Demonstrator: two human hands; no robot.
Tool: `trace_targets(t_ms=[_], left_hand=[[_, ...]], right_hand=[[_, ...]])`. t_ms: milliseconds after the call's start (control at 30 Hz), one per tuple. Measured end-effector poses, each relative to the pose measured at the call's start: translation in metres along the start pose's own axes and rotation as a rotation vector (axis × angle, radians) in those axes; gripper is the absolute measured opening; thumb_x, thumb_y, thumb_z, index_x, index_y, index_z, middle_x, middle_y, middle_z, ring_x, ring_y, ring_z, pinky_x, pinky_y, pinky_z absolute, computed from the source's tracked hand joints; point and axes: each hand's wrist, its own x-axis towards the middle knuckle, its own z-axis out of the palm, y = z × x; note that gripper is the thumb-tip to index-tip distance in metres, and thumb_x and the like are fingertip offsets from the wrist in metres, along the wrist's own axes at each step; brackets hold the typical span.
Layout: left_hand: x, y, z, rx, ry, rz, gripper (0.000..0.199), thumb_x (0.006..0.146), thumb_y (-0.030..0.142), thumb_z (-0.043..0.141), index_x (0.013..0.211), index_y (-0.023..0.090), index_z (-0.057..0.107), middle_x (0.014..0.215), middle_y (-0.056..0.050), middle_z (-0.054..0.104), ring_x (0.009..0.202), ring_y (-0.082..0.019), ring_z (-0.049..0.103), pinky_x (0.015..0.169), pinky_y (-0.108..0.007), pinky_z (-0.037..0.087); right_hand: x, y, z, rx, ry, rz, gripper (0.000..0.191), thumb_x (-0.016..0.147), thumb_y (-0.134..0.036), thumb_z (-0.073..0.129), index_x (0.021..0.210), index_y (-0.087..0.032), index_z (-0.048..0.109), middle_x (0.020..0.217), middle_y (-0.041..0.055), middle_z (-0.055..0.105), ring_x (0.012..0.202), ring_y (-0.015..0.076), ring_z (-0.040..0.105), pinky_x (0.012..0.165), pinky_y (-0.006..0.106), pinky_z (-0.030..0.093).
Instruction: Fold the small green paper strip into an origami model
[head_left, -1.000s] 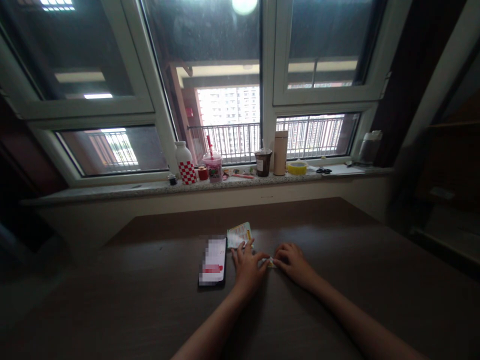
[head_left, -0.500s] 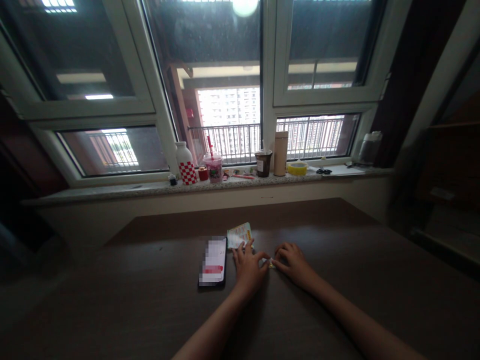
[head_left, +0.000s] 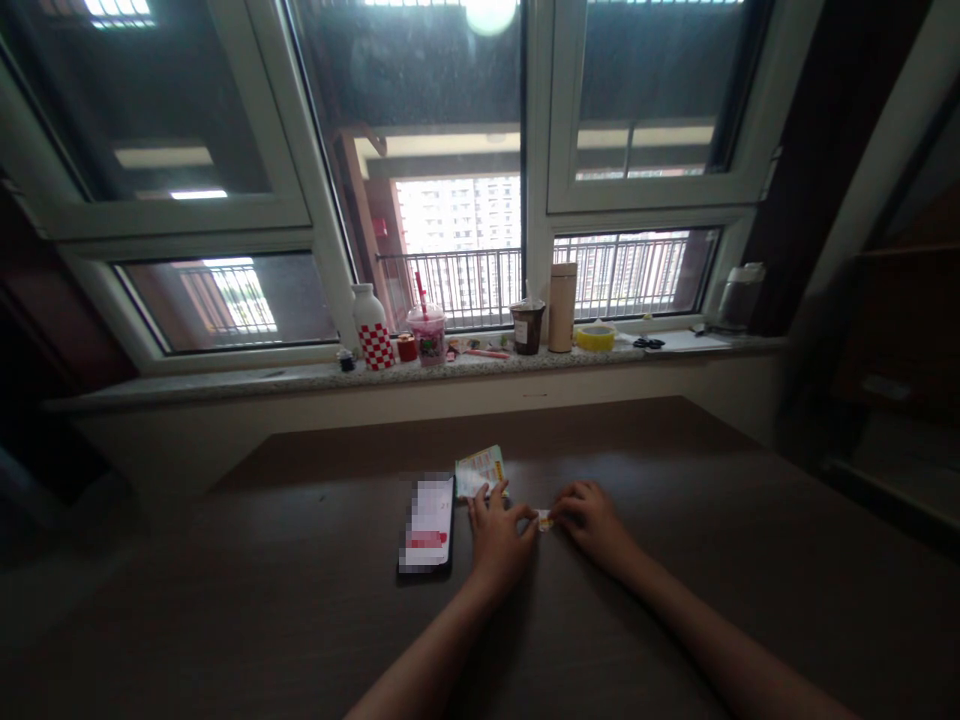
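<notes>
A small whitish piece with yellow-orange print (head_left: 544, 520), perhaps paper or a sticker, is between my two hands just above or on the table; its exact kind is too small to tell. My left hand (head_left: 501, 538) pinches its left edge with thumb and index finger, while the other fingers spread over the lower edge of a printed card or booklet (head_left: 480, 472). On the opposite side, my right hand (head_left: 596, 525) has its fingertips closed at the piece's right edge, the other fingers curled. Left of my left hand lies a phone (head_left: 429, 530) with a lit, partly blurred screen.
The brown table (head_left: 262, 620) ends before a stone windowsill (head_left: 300, 378). Along the sill stand a checked bottle (head_left: 374, 335), a pink drink cup (head_left: 427, 335), a dark cup (head_left: 527, 328), a beige flask (head_left: 562, 308), yellow tape (head_left: 595, 338) and black scissors (head_left: 648, 343).
My right hand's fingertips have shifted slightly right and up, and more of the small printed piece now shows between the hands. My left hand has barely moved.
</notes>
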Motion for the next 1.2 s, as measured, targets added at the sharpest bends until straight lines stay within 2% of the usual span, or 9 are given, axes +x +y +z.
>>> trace_targets(t_ms=[167, 300, 467, 600, 667, 767, 867, 1033, 1200], left_hand=[[-0.001, -0.001, 0.001, -0.018, -0.008, 0.031, 0.016, 0.079, 0.038, 0.062, 0.086, 0.031, 0.075, 0.142, -0.001, 0.044, 0.137, -0.032, 0.022, 0.113, -0.056, 0.008], [0.000, -0.001, 0.000, -0.016, -0.020, 0.032, 0.015, 0.077, 0.038, 0.064, 0.086, 0.031, 0.074, 0.141, -0.001, 0.045, 0.137, -0.033, 0.021, 0.112, -0.059, 0.006], [0.000, 0.001, -0.002, -0.029, -0.038, 0.029, 0.011, 0.076, 0.035, 0.066, 0.081, 0.030, 0.075, 0.139, -0.001, 0.047, 0.136, -0.032, 0.023, 0.112, -0.058, 0.006], [0.000, 0.002, -0.002, -0.036, -0.037, 0.013, 0.013, 0.075, 0.035, 0.067, 0.085, 0.031, 0.074, 0.138, -0.001, 0.048, 0.135, -0.031, 0.024, 0.112, -0.058, 0.008], [0.000, 0.002, -0.001, -0.032, -0.024, 0.007, 0.017, 0.074, 0.035, 0.067, 0.090, 0.033, 0.074, 0.138, -0.001, 0.048, 0.135, -0.031, 0.025, 0.112, -0.057, 0.008], [-0.001, 0.001, 0.000, -0.024, -0.019, 0.002, 0.021, 0.074, 0.038, 0.067, 0.093, 0.035, 0.073, 0.137, -0.002, 0.048, 0.134, -0.032, 0.025, 0.112, -0.056, 0.009], [-0.001, 0.000, 0.001, -0.011, -0.026, 0.005, 0.019, 0.075, 0.040, 0.066, 0.091, 0.035, 0.074, 0.138, -0.001, 0.048, 0.135, -0.032, 0.025, 0.112, -0.056, 0.009], [0.000, -0.001, 0.001, 0.015, -0.029, 0.005, 0.019, 0.075, 0.041, 0.065, 0.091, 0.037, 0.074, 0.138, 0.000, 0.047, 0.135, -0.032, 0.024, 0.112, -0.055, 0.008], [0.000, -0.001, 0.001, 0.031, -0.034, -0.006, 0.020, 0.076, 0.044, 0.064, 0.092, 0.038, 0.073, 0.139, 0.000, 0.047, 0.135, -0.032, 0.024, 0.112, -0.054, 0.010]], right_hand=[[-0.001, -0.003, -0.005, -0.110, 0.014, 0.030, 0.020, 0.081, -0.020, 0.058, 0.085, -0.031, 0.074, 0.093, 0.0036, 0.064, 0.096, 0.0228, 0.052, 0.097, 0.045, 0.031], [-0.003, -0.010, -0.007, -0.105, -0.016, 0.019, 0.017, 0.082, -0.031, 0.059, 0.092, -0.033, 0.073, 0.090, 0.0022, 0.065, 0.095, 0.0225, 0.054, 0.103, 0.052, 0.021], [-0.004, -0.008, -0.002, -0.079, -0.031, 0.008, 0.023, 0.086, -0.039, 0.055, 0.101, -0.033, 0.071, 0.100, 0.0042, 0.064, 0.099, 0.0234, 0.054, 0.103, 0.051, 0.024], [-0.002, -0.005, 0.004, -0.077, -0.035, -0.002, 0.024, 0.085, -0.035, 0.057, 0.105, -0.032, 0.070, 0.109, 0.0056, 0.063, 0.105, 0.0244, 0.052, 0.100, 0.047, 0.031], [0.000, -0.004, 0.004, -0.064, -0.040, -0.004, 0.023, 0.085, -0.033, 0.057, 0.105, -0.032, 0.070, 0.110, 0.0051, 0.064, 0.106, 0.0244, 0.053, 0.102, 0.050, 0.027], [0.001, -0.003, 0.004, -0.026, -0.023, -0.003, 0.022, 0.086, -0.031, 0.057, 0.103, -0.031, 0.070, 0.107, 0.0040, 0.068, 0.105, 0.0234, 0.057, 0.107, 0.057, 0.014], [0.001, 0.000, 0.004, 0.021, 0.010, -0.013, 0.018, 0.083, -0.029, 0.060, 0.098, -0.029, 0.071, 0.103, 0.0033, 0.071, 0.106, 0.0229, 0.058, 0.109, 0.058, 0.008], [0.000, 0.001, 0.004, 0.032, 0.017, -0.045, 0.010, 0.080, -0.027, 0.063, 0.081, -0.029, 0.072, 0.100, 0.0008, 0.072, 0.105, 0.0233, 0.059, 0.107, 0.061, 0.006], [0.000, -0.006, 0.001, -0.015, 0.036, -0.078, 0.007, 0.076, -0.024, 0.066, 0.077, -0.029, 0.071, 0.095, -0.0019, 0.071, 0.104, 0.0227, 0.057, 0.107, 0.061, 0.007]])
